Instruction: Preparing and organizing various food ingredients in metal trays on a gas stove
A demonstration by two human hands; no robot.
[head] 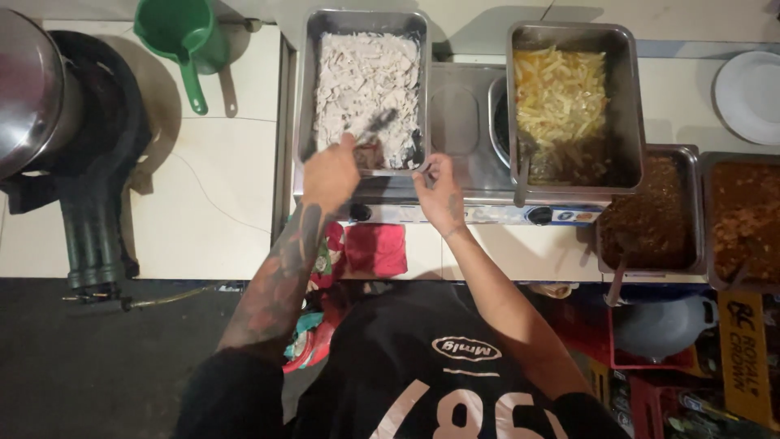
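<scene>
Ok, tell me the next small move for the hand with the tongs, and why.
Probably close the tongs on a pinch of the pale shredded food and lift. The left hand holds them over the near end of the steel tray, tips in the food, while the right hand steadies the tray's near rim.

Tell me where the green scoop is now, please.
The green scoop is at the top left of the head view, on the white counter, between the big metal pot and the tray of white shredded food.

A green scoop (180, 32), a white plate (749, 93), a red cloth (376, 249), a fries tray (569, 106)
</scene>
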